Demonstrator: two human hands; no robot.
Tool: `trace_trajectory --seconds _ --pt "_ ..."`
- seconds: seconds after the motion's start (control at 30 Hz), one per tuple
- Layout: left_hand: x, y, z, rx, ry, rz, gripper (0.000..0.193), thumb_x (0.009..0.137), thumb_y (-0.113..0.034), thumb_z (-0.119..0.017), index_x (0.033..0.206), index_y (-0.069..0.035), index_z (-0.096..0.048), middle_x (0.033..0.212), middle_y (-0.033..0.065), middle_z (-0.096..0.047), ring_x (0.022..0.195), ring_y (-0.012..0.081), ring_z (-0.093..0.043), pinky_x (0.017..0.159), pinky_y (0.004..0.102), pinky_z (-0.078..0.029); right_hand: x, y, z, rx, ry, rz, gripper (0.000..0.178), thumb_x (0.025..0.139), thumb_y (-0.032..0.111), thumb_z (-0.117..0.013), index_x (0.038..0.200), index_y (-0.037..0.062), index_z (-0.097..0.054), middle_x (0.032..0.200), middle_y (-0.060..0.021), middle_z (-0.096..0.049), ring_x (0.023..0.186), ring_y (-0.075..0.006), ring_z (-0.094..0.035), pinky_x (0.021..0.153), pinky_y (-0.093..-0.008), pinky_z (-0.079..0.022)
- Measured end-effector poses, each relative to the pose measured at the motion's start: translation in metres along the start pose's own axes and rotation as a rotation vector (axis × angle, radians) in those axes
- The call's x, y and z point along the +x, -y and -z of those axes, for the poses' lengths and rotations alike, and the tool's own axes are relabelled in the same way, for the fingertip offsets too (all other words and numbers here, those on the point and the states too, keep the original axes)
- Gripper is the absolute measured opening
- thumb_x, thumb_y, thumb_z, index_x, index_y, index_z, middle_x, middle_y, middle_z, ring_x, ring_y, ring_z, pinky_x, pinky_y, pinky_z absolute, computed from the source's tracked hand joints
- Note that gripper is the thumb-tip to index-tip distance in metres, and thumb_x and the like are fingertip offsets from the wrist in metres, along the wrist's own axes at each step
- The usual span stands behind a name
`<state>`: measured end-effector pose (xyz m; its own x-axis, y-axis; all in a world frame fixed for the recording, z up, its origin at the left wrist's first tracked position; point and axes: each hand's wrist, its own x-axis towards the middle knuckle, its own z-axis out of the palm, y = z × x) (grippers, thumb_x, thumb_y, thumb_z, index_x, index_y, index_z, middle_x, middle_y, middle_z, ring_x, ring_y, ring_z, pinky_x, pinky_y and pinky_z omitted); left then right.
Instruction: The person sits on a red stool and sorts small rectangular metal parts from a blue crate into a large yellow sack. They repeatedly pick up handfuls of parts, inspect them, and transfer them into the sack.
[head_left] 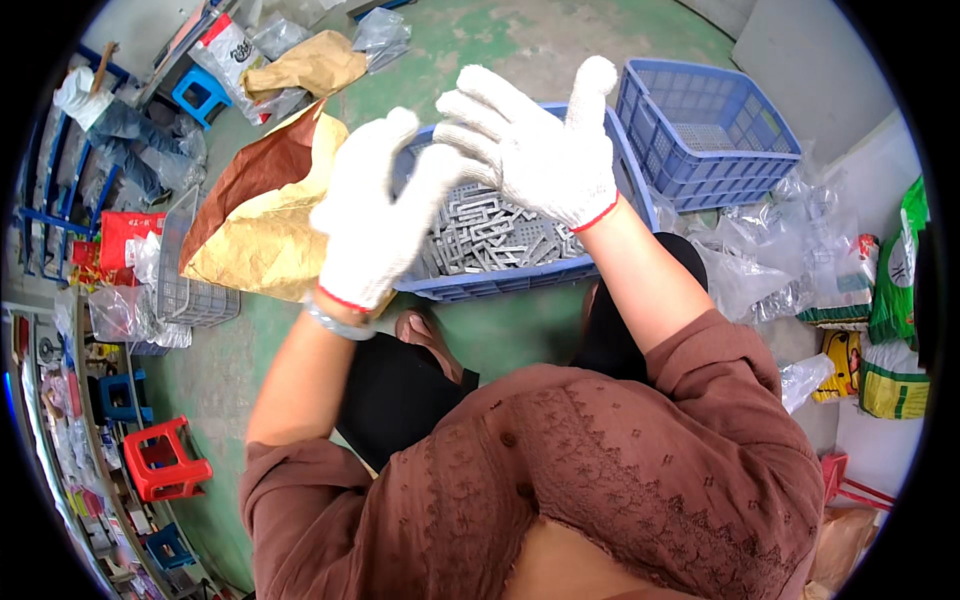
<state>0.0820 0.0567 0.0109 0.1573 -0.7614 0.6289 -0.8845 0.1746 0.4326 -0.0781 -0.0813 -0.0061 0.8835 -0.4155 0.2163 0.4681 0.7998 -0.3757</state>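
Both my hands wear white knit gloves with red cuff edges and are raised over a blue plastic crate [470, 289]. My left hand [372, 212] is open, thumb and fingers apart, near the crate's left side. My right hand [545, 150] is open too, its thumb pointing up and away and its fingers stretching left. The fingertips of the two hands overlap in view; whether they touch I cannot tell. Neither hand holds anything. Inside the crate lie many small grey metal-looking pieces [485, 235], long and narrow, in a loose pile. The gloves partly hide the crate's far side.
An open brown paper sack [255, 240] stands left of the crate. Another blue crate [720, 165] sits at the far right, with clear plastic bags [750, 250] near it. A red stool [168, 460] stands at the left. Another person [110, 115] is at the far left.
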Motion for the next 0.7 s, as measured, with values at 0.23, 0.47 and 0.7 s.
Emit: trace_trajectory --seconds 0.23,0.47,0.7 --pt "0.033 -0.024 -0.07 0.054 0.078 0.111 0.082 0.082 -0.048 -0.075 0.142 -0.001 -0.045 0.139 0.0243 -0.047 0.131 0.0391 -0.045 0.109 0.0456 -0.038 -0.014 0.0 -0.003 0.027 -0.045 0.035 0.126 0.07 0.097 -0.032 0.158 0.0072 -0.021 0.161 -0.0214 -0.023 0.146 -0.0398 -0.029 0.119 -0.0526 -0.023" --pt "0.039 -0.003 -0.082 -0.056 0.145 0.331 0.072 0.093 -0.053 -0.061 0.144 -0.004 -0.047 0.146 0.0195 -0.048 0.134 0.0311 -0.048 0.111 0.0393 -0.036 -0.019 0.021 0.018 0.094 -0.051 0.042 0.122 0.071 0.098 -0.027 0.156 0.0104 -0.028 0.158 -0.0223 -0.03 0.142 -0.041 -0.03 0.12 -0.0557 -0.017" --pt "0.044 -0.02 -0.099 -0.099 0.184 0.272 0.097 0.081 -0.05 -0.077 0.147 0.006 -0.034 0.138 0.023 -0.047 0.125 0.0335 -0.053 0.104 0.0394 -0.044 -0.018 0.023 0.038 0.195 0.103 0.082 0.122 0.073 0.093 -0.041 0.158 0.0097 -0.017 0.162 -0.0234 -0.018 0.146 -0.0439 -0.028 0.119 -0.0565 -0.022"
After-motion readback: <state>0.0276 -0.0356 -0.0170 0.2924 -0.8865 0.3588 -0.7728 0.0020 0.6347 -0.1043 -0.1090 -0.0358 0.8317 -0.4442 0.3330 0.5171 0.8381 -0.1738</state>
